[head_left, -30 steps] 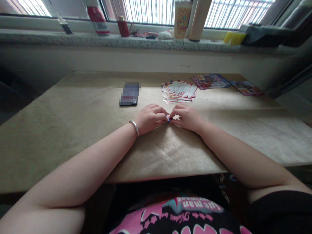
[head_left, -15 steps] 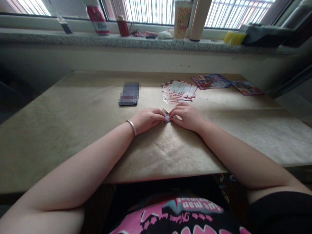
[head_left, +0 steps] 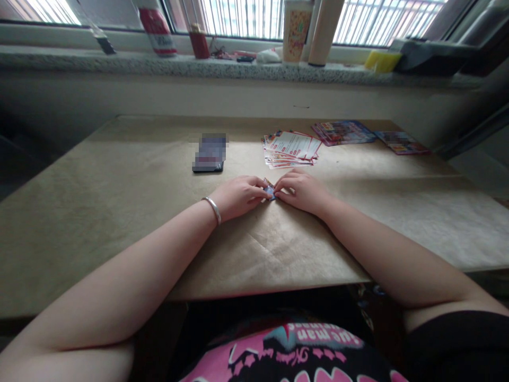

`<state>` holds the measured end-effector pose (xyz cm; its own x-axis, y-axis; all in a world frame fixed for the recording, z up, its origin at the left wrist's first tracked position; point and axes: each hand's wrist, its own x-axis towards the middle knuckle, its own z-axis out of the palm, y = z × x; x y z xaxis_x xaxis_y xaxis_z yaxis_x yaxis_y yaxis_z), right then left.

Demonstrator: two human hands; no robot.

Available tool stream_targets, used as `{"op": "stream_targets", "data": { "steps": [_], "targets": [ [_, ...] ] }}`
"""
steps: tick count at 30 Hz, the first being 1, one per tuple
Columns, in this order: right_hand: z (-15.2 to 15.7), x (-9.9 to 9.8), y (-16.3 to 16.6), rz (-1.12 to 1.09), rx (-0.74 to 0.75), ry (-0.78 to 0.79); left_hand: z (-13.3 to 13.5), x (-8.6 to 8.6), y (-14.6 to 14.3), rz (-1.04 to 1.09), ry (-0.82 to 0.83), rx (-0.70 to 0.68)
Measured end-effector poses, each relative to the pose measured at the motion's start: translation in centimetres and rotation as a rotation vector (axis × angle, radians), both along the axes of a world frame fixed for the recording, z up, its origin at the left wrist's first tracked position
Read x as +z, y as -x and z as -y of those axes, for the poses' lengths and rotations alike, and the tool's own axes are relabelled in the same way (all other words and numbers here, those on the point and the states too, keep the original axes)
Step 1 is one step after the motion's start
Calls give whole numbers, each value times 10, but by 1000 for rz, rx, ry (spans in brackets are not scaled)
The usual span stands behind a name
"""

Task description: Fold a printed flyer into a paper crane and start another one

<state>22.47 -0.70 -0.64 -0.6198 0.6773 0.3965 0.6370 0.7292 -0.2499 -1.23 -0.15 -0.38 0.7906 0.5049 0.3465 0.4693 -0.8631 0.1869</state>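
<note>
A small piece of folded, colourfully printed paper (head_left: 269, 190) is between my two hands, close to the tabletop. My left hand (head_left: 240, 197), with a silver bangle at the wrist, pinches its left side between thumb and fingers. From the other side, my right hand (head_left: 305, 192) has its thumb and fingertips closed on the right edge. The fingers cover much of the paper, so its full shape is hidden. Just beyond my right hand lies a fanned pile of printed paper cards (head_left: 292, 148), the top one white with a red border.
A dark phone-like object (head_left: 209, 154), its surface blurred, lies beyond my left hand. Stacked colourful booklets (head_left: 344, 132) and another printed stack (head_left: 401, 143) lie at the back right. A can (head_left: 157, 32), a patterned cup (head_left: 296, 32) and a yellow object (head_left: 382, 61) stand on the windowsill.
My right fingertips have shifted slightly left, closer to my left fingers on the folded paper. The cards, booklets and phone-like object lie as before.
</note>
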Motion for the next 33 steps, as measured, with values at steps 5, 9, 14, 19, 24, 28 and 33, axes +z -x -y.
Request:
{"op": "stream_targets", "data": {
  "steps": [5,9,14,19,24,28,33],
  "targets": [
    [0,0,-1,-11,-2,-7,-1,0,2,73,42,-65],
    [0,-1,-1,-56,-35,55,2,-2,-2,85,104,-7],
    [3,0,1,-66,-61,85,3,-2,-7,15,78,326],
    [9,7,7,34,-128,49,0,-1,-8,-89,123,357],
    [16,14,13,187,-136,-58,-1,1,-9,-97,117,332],
    [20,16,14,286,-99,-144,-2,-1,-9,-94,102,304],
    [23,17,16,388,-43,-252,-4,-2,-9,-73,86,269]
  ]
}}
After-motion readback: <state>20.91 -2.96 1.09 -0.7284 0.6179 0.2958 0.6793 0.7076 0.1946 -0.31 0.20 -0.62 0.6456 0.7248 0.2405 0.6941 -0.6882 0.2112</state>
